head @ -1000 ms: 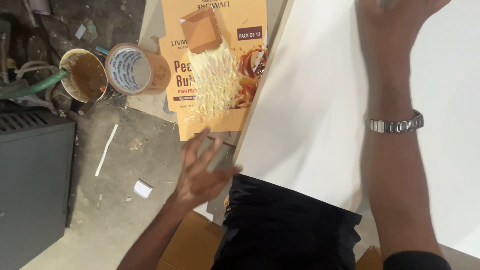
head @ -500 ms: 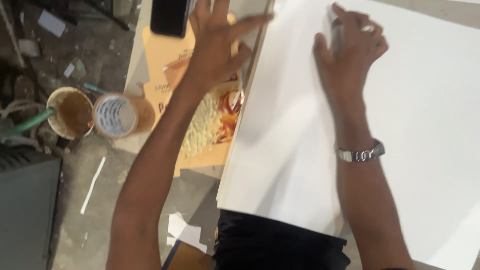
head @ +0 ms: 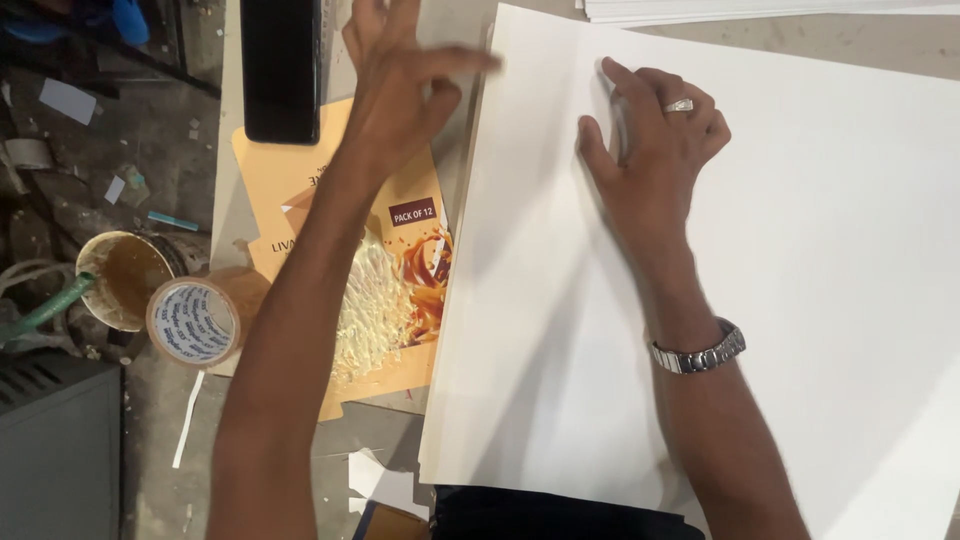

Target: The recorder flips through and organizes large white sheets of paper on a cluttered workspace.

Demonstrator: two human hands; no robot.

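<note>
Pressing down with your right hand (head: 655, 150), you keep the large white sheet (head: 800, 300) flat on the table; the fingers are curled and lie on the paper, closed around nothing, though a small pale thing may sit under them and I cannot tell what it is. You wear a ring on this hand and a metal wristwatch (head: 700, 352) on its wrist. Your left hand (head: 405, 85) is open, with the fingers spread, at the left edge of the sheet near its upper corner; it looks blurred, and I cannot tell if the fingertips touch the paper. The sheet covers most of the table in front of you. Left of it lies an orange printed carton (head: 400, 250), flat, smeared with pale glue, partly under your left forearm. A black phone (head: 281, 70) rests above the carton. Further left, on the dirty floor, stand a roll of tape (head: 192, 322) and a glue pot (head: 125, 280), just beside each other.
</note>
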